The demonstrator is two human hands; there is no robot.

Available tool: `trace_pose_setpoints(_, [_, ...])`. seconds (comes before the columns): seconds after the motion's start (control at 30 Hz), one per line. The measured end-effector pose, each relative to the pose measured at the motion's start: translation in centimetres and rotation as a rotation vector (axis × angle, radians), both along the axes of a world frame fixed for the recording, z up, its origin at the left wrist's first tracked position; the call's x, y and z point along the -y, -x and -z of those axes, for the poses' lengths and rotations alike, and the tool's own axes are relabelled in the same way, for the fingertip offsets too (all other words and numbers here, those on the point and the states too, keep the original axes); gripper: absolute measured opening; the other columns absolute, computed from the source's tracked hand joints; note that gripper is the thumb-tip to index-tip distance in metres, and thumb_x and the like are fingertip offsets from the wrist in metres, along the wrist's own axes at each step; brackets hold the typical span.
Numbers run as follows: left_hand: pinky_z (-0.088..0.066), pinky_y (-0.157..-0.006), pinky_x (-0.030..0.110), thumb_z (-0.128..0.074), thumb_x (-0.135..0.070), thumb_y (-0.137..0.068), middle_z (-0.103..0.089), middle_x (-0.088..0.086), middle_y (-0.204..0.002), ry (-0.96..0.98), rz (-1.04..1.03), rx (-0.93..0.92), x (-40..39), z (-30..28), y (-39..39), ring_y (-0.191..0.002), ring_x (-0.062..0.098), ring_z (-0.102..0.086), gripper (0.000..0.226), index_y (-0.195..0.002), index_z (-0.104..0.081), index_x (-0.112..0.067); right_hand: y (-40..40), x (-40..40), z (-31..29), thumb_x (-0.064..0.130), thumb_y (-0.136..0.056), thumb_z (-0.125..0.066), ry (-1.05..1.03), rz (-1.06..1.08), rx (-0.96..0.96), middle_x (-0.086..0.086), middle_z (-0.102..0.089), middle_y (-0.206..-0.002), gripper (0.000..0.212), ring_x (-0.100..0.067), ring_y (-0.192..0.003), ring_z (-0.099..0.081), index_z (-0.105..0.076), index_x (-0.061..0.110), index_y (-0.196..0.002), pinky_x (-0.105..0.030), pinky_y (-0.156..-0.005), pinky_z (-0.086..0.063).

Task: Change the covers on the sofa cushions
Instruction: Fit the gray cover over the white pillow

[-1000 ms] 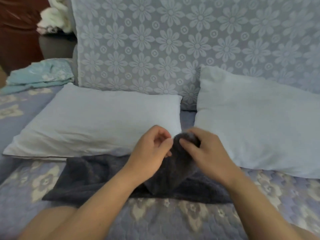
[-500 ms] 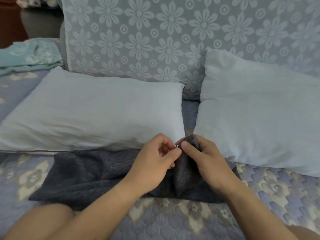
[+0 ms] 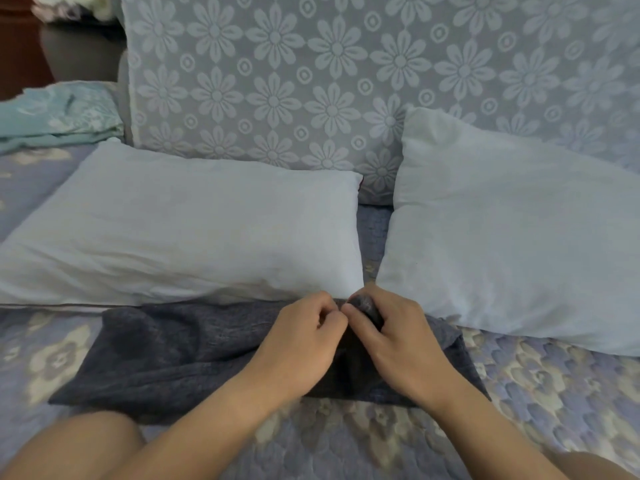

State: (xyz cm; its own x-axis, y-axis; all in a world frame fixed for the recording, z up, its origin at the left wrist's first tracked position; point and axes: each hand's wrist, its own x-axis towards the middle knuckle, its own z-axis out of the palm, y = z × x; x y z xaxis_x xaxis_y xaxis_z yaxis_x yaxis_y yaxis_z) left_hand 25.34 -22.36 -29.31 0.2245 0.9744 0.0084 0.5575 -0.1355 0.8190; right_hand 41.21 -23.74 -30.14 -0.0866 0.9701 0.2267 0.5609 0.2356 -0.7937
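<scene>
A dark grey cushion cover (image 3: 180,355) lies flat on the quilted sofa seat (image 3: 540,386) in front of me. My left hand (image 3: 304,341) and my right hand (image 3: 391,334) meet at its far right corner, both pinching a bunched bit of the dark fabric; the zipper pull seen earlier is hidden by my fingers. Behind the cover lie two bare pale cushions, a left cushion (image 3: 180,233) lying flat and a right cushion (image 3: 512,230) leaning against the flower-patterned sofa back (image 3: 311,81).
Folded teal fabric (image 3: 59,116) lies at the far left of the seat. A dark piece of furniture (image 3: 76,53) stands behind it. My knees show at the bottom corners of the view.
My hands have lowered the raised corner of the dark cover toward the seat and closed tighter together. The view has tilted slightly down.
</scene>
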Motion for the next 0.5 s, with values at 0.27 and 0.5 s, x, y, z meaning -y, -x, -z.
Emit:
trace_pose_setpoints(0.27, [-0.037, -0.047, 0.036, -0.050, -0.026, -0.092, -0.047, -0.004, -0.058, -0.602, 0.105, -0.430, -0.4, 0.4, 0.3, -0.050, 0.019, -0.045, 0.028, -0.066, -0.042, -0.019, 0.0, 0.3, -0.1, 0.024, -0.102, -0.055, -0.212, -0.004, 0.134, 0.011, -0.062, -0.084, 0.011, -0.012, -0.079, -0.060, -0.065, 0.022, -0.101, -0.035, -0.070, -0.049])
trace_pose_setpoints(0.5, [-0.048, -0.061, 0.030, -0.060, -0.024, -0.096, -0.062, -0.001, -0.064, -0.070, -0.001, 0.179, -0.6, 0.1, -0.2, -0.060, 0.015, -0.059, 0.022, -0.075, -0.062, -0.021, 0.0, -0.1, -0.9, 0.023, -0.099, -0.058, 0.072, 0.116, -0.229, 0.007, -0.062, -0.070, 0.017, -0.004, -0.067, -0.056, -0.063, 0.020, -0.084, -0.020, -0.064, -0.045])
